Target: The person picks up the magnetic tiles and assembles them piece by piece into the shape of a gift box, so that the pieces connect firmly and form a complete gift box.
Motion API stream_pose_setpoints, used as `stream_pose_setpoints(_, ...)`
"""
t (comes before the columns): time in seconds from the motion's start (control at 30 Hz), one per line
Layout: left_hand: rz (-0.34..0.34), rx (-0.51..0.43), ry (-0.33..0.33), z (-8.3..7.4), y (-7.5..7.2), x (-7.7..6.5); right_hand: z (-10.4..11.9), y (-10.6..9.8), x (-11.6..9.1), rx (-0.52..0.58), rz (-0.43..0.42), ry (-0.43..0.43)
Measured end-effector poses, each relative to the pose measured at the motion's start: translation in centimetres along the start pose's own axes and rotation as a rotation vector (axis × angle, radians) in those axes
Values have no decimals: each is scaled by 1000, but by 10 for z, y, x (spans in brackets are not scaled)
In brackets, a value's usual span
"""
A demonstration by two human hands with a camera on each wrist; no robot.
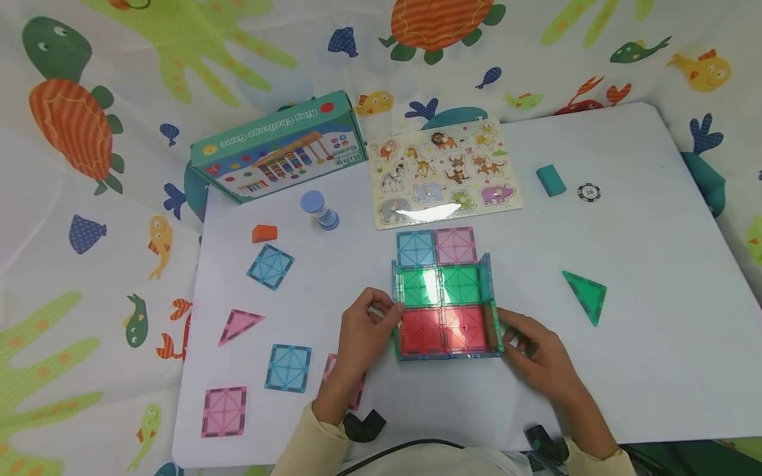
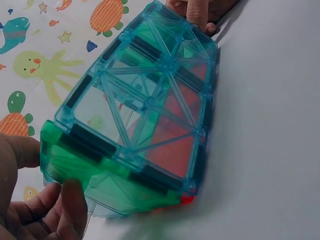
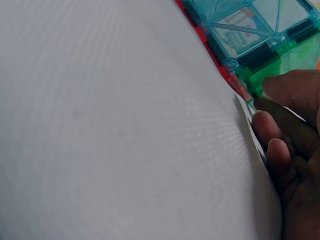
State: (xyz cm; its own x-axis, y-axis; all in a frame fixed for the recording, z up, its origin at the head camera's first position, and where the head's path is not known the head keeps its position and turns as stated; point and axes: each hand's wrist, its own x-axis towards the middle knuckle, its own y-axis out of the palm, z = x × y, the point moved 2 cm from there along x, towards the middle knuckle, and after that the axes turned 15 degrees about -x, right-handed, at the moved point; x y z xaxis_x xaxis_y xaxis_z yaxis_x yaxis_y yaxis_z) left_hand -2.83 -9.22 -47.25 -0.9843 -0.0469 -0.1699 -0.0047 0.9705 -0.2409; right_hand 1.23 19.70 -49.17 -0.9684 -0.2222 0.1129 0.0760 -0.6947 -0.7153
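Between the hands stands an open box of see-through magnetic tiles (image 1: 443, 311), with red and green squares as its floor and low walls around it. A blue tile wall (image 2: 145, 100) runs along its front. My left hand (image 1: 366, 330) pinches the green side tile (image 2: 110, 182) at the left wall, thumb and fingertips at its edges. At the front right corner, my right hand (image 1: 538, 357) holds the green tile (image 3: 292, 60) of the right wall between thumb and forefinger, other fingers curled. A blue square (image 1: 415, 248) and a pink square (image 1: 456, 245) lie flat against the back.
Loose tiles lie left, among them a blue square (image 1: 288, 368) and pink triangle (image 1: 239, 326); a green triangle (image 1: 588, 297) lies right. Behind are a game box (image 1: 280, 149), sand timer (image 1: 320, 210), animal puzzle (image 1: 443, 173), teal block (image 1: 551, 180) and chip (image 1: 589, 192).
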Motion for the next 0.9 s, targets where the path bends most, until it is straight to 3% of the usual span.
stream_pose_setpoints(0.13, 12, 3, 21, 1, 1, -1, -3, 1, -1, 6, -10, -14)
stream_pose_setpoints(0.23, 26, 17, 103, 3, 0, -3, -4, 2, -2, 17, -15, -30)
stream_pose_setpoints(0.33, 76, 76, 293, 10, -4, -11, -4, 2, -1, 24, -16, -37)
stream_pose_setpoints(0.47, 147, 266, 576, 24, -10, -28, -2, 0, 0, 18, -17, -35)
stream_pose_setpoints(0.57, 131, 435, 745, 36, -9, -40, 0, -2, 2, 8, -24, -30)
stream_pose_setpoints(0.67, 78, 516, 853, 44, -5, -44, 1, -3, 3, 8, -26, -26)
stream_pose_setpoints(0.77, 68, 521, 854, 50, -2, -40, 2, -3, 3, 14, -21, -20)
stream_pose_setpoints(0.9, 118, 525, 750, 56, 0, -34, 2, -1, 2, 19, -14, -24)
